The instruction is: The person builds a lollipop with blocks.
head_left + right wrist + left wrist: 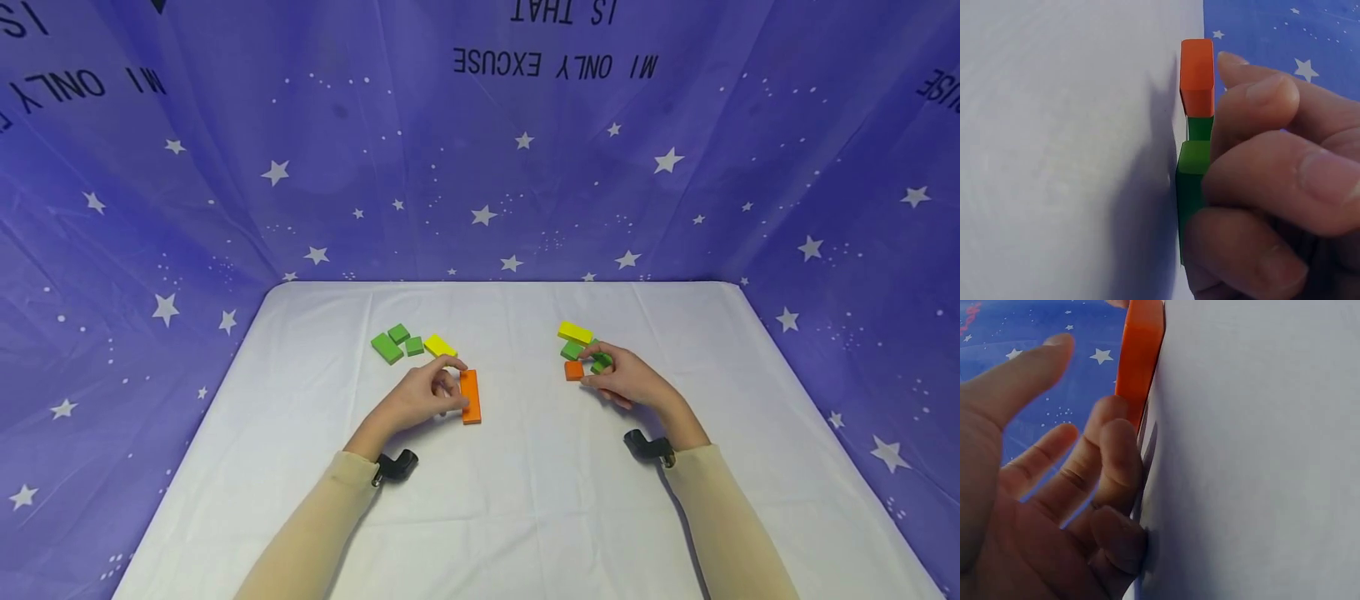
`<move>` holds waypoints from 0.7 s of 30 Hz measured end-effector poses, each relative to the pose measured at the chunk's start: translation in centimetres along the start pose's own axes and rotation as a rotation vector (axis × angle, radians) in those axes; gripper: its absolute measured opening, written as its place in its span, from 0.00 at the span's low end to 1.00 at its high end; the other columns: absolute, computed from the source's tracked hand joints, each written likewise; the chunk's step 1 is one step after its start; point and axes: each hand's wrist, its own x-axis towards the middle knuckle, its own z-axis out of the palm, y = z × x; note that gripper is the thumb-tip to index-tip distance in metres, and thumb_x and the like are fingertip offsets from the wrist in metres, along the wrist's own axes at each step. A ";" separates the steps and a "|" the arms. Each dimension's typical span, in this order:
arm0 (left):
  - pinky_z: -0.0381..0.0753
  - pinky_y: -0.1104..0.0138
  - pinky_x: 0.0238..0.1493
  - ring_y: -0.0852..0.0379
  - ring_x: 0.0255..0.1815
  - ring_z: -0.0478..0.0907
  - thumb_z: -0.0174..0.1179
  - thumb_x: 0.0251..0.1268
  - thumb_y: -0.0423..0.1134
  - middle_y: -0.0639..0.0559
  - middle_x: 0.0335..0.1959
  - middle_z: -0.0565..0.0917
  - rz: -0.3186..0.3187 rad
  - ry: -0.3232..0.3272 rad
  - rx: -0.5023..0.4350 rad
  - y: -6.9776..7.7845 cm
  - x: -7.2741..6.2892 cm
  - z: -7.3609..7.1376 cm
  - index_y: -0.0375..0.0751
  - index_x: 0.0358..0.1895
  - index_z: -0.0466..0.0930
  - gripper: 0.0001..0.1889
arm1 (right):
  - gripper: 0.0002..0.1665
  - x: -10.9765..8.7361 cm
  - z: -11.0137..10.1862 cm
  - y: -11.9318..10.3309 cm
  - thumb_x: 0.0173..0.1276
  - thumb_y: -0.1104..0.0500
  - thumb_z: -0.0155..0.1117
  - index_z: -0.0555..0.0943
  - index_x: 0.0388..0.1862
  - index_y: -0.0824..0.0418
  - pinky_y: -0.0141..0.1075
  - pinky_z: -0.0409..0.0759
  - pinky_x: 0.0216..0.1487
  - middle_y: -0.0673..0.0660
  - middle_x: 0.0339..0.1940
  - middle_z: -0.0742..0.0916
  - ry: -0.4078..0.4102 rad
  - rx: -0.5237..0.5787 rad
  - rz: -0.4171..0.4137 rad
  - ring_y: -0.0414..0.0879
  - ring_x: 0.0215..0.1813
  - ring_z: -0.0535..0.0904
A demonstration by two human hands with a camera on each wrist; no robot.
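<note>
A long orange block (471,396) lies flat on the table beside my left hand (420,393). In the head view that hand's thumb overlaps its edge and the index fingertip is near its far end; in the left wrist view the thumb stands apart from the orange block (1138,359), the other fingers loosely bent at its near end. My right hand (630,379) hovers over green blocks (600,363), partly hiding them. Its spread thumb and index fingertips are right by a small orange block (573,371). A green block (1192,159) shows beside the bent fingers.
On the left lie several green blocks (387,348) and a yellow block (440,346). Another yellow block (575,333) and a green block (572,350) lie by the right hand. A starry purple curtain (480,167) surrounds the table's white cloth (517,500).
</note>
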 end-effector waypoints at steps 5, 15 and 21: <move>0.74 0.69 0.35 0.59 0.31 0.76 0.76 0.62 0.43 0.59 0.38 0.87 -0.010 0.011 0.070 -0.1 0.0 0.2 0.49 0.65 0.80 0.28 | 0.29 0.0 0.2 -0.1 0.72 0.52 0.73 0.75 0.68 0.57 0.35 0.69 0.14 0.52 0.14 0.79 0.013 -0.066 0.012 0.43 0.09 0.67; 0.71 0.69 0.37 0.61 0.32 0.75 0.77 0.60 0.43 0.63 0.36 0.84 -0.040 0.039 0.151 0.0 0.1 0.7 0.54 0.62 0.87 0.24 | 0.26 0.4 0.7 0.2 0.74 0.51 0.72 0.77 0.66 0.56 0.36 0.70 0.15 0.53 0.14 0.80 0.024 -0.122 0.035 0.43 0.09 0.68; 0.71 0.68 0.38 0.61 0.33 0.75 0.78 0.61 0.46 0.65 0.34 0.85 -0.033 0.032 0.192 0.0 0.2 1.0 0.55 0.62 0.89 0.24 | 0.26 0.1 0.8 0.0 0.72 0.50 0.73 0.78 0.65 0.55 0.36 0.70 0.14 0.53 0.13 0.80 0.029 -0.111 0.037 0.42 0.09 0.68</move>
